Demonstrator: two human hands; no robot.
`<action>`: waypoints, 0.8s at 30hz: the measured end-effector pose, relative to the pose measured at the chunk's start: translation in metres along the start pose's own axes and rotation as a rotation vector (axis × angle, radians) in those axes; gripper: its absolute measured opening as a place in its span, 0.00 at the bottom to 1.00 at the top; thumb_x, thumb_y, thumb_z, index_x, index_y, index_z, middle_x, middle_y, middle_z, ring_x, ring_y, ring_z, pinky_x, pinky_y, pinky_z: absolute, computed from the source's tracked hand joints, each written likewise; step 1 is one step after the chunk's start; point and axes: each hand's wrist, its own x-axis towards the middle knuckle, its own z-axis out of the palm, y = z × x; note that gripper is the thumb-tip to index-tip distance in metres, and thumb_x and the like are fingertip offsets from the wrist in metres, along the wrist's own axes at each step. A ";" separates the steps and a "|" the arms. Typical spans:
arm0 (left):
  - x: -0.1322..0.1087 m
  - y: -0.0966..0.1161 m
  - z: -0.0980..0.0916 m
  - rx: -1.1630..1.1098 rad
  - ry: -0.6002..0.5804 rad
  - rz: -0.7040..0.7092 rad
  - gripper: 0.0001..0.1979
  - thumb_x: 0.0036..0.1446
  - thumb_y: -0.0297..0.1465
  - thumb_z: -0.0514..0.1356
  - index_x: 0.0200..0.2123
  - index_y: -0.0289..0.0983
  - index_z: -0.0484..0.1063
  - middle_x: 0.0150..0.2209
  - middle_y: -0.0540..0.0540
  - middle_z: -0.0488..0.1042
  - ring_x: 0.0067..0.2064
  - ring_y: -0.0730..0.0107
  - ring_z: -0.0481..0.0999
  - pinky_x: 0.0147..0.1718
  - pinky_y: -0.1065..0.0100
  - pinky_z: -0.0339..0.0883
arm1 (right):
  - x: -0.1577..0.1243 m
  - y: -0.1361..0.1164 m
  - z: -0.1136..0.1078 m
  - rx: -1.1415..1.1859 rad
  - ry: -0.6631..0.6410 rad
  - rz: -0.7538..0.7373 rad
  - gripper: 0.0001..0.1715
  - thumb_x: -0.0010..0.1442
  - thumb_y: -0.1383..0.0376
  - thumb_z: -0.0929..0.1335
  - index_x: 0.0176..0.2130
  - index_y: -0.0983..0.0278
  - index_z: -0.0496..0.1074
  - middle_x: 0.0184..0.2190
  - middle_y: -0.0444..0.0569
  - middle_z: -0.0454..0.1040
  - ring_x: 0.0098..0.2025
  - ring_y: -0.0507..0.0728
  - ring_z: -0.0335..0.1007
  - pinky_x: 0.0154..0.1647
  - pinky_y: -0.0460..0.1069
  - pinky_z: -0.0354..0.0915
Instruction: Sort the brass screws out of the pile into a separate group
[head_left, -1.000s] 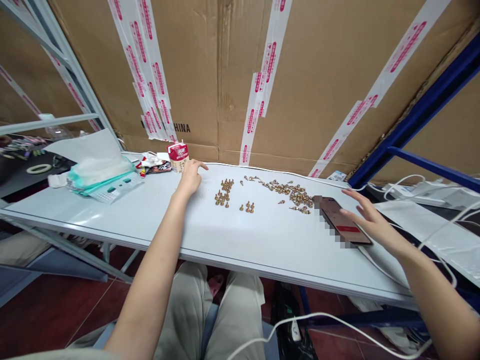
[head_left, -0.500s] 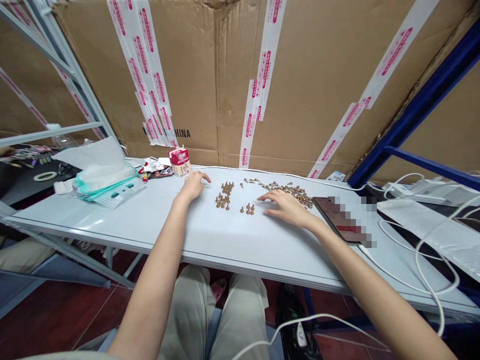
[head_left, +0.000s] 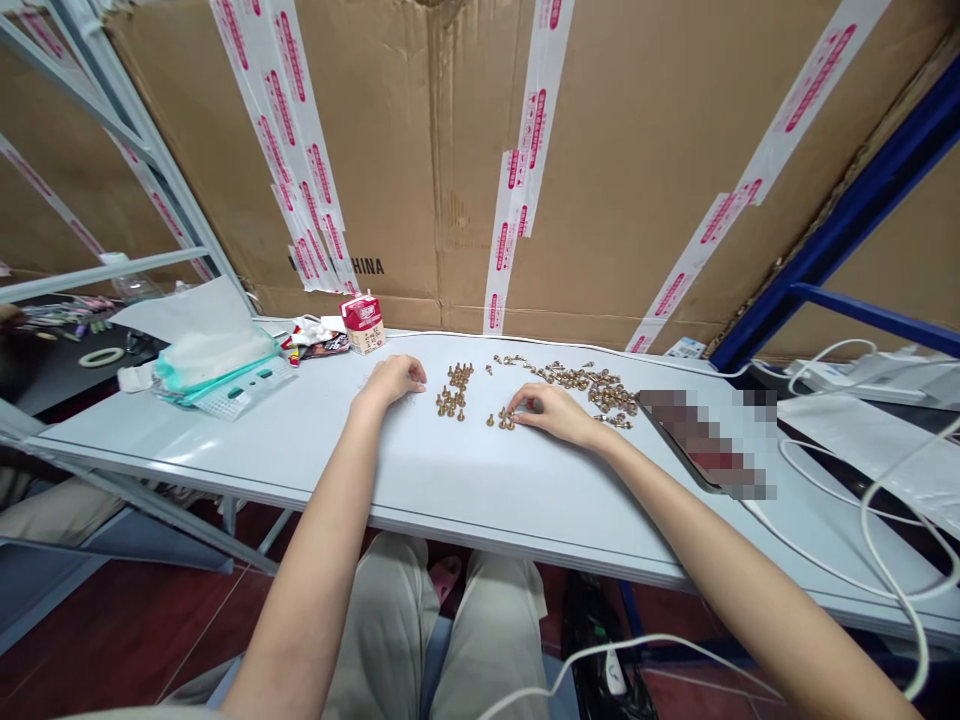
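Small brass-coloured screws stand head-down in a cluster (head_left: 451, 392) at the middle of the table. A smaller group of screws (head_left: 490, 420) stands to its right. My right hand (head_left: 553, 412) is over this small group, thumb and index finger pinched on a screw at its right edge. Behind that hand spreads a loose pile of screws (head_left: 592, 383), lying in all directions. My left hand (head_left: 390, 382) rests on the table left of the main cluster, apart from it. Its fingers curl loosely, with nothing visible in them.
A red and white drink carton (head_left: 363, 323) stands at the back left, beside crumpled wrappers (head_left: 319, 340). Farther left are packs with teal edges (head_left: 214, 365). A dark, partly blurred tablet or phone (head_left: 686, 440) lies right of the pile, near white cables (head_left: 795, 565). Cardboard (head_left: 600, 150) walls the back.
My right hand has moved slightly left and down, and its stretched fingers have closed in a pinch at the small group. The left hand's fingers have curled in. The view has shifted slightly.
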 end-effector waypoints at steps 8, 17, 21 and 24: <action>-0.001 0.004 -0.001 0.036 0.040 -0.011 0.04 0.44 0.27 0.60 0.26 0.37 0.75 0.29 0.45 0.75 0.33 0.67 0.73 0.34 0.70 0.62 | -0.004 -0.008 -0.005 0.233 0.064 0.083 0.11 0.53 0.64 0.64 0.35 0.65 0.72 0.33 0.48 0.74 0.35 0.53 0.68 0.38 0.48 0.60; -0.004 0.029 0.000 -0.031 0.222 -0.012 0.08 0.48 0.30 0.57 0.29 0.35 0.76 0.31 0.42 0.76 0.34 0.65 0.72 0.36 0.67 0.62 | -0.001 -0.008 0.000 0.403 0.125 0.178 0.15 0.52 0.58 0.66 0.36 0.66 0.72 0.35 0.51 0.74 0.34 0.54 0.67 0.37 0.50 0.61; -0.001 0.062 0.008 -0.525 0.333 0.104 0.12 0.47 0.36 0.59 0.30 0.33 0.76 0.32 0.43 0.77 0.33 0.68 0.72 0.35 0.69 0.63 | -0.001 -0.012 0.001 0.432 0.233 0.150 0.14 0.51 0.58 0.67 0.35 0.65 0.72 0.34 0.50 0.74 0.32 0.53 0.66 0.35 0.49 0.61; -0.004 0.083 0.014 -0.788 0.254 0.134 0.15 0.45 0.39 0.61 0.29 0.33 0.76 0.31 0.42 0.77 0.33 0.67 0.73 0.33 0.69 0.64 | 0.000 -0.019 0.000 0.443 0.287 0.144 0.13 0.51 0.58 0.67 0.34 0.65 0.72 0.34 0.49 0.74 0.33 0.53 0.67 0.34 0.49 0.61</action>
